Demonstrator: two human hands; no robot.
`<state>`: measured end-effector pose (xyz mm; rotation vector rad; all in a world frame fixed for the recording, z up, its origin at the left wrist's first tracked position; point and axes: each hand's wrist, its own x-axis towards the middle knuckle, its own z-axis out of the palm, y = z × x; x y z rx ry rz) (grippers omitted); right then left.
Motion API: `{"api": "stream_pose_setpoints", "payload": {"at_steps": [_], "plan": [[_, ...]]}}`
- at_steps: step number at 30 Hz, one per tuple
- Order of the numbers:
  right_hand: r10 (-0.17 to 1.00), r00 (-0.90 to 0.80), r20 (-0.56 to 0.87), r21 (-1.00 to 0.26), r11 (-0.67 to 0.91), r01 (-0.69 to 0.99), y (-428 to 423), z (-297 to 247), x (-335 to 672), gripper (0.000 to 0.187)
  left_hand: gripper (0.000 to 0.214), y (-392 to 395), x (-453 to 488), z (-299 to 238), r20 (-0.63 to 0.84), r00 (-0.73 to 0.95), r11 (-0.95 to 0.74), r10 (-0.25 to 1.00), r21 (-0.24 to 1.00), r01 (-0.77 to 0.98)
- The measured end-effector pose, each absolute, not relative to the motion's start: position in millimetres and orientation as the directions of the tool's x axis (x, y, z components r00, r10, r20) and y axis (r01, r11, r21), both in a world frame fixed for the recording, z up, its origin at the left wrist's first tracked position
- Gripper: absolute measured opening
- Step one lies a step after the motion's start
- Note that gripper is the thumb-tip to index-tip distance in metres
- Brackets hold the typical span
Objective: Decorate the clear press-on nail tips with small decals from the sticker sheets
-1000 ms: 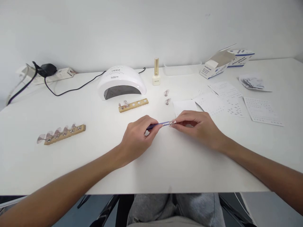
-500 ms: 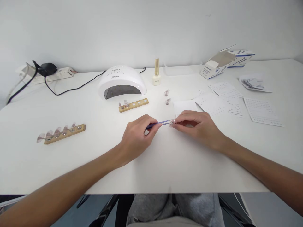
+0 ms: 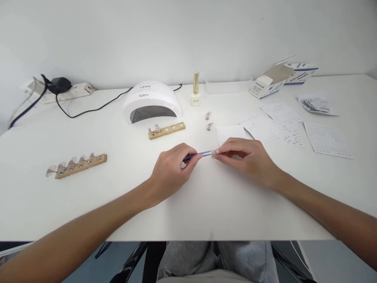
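Observation:
My left hand [image 3: 172, 169] is closed around blue tweezers [image 3: 200, 154], whose tips point right. My right hand [image 3: 247, 157] pinches a small clear nail tip on a metal stand [image 3: 215, 153] right at the tweezers' tips. Both hands rest on the white table [image 3: 206, 204] near its middle. Two more nail tip stands [image 3: 208, 121] sit just beyond my hands. A short wooden holder [image 3: 166, 130] carries two stands. A longer wooden holder [image 3: 77, 166] at the left carries several nail tips.
A white nail lamp [image 3: 152, 101] stands at the back with a gold-capped polish bottle [image 3: 195, 90] beside it. Sticker sheets [image 3: 294, 125] and an opened box [image 3: 269, 82] lie at the right. A power strip with black cable [image 3: 59, 88] is at the back left.

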<state>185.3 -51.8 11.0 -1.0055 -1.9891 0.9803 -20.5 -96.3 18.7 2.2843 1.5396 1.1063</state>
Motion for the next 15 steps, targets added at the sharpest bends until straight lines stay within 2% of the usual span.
{"api": "stream_pose_setpoints", "payload": {"at_steps": [9, 12, 15], "plan": [[0.87, -0.432, 0.237, -0.847, 0.403, 0.346, -50, 10, 186, 0.006, 0.011, -97, -22, 17, 0.454, 0.19, -0.44, 0.871, 0.545, 0.713], [0.876, -0.439, 0.201, -0.871, 0.364, 0.328, -51, 12, 186, 0.006, 0.011, -95, -24, 26, 0.4, 0.167, -0.404, 0.901, 0.639, 0.654], [0.853, -0.504, 0.135, -0.908, 0.31, 0.283, -52, 14, 187, 0.008, 0.014, -91, -28, 38, 0.322, 0.174, -0.365, 0.931, 0.788, 0.496]]}}
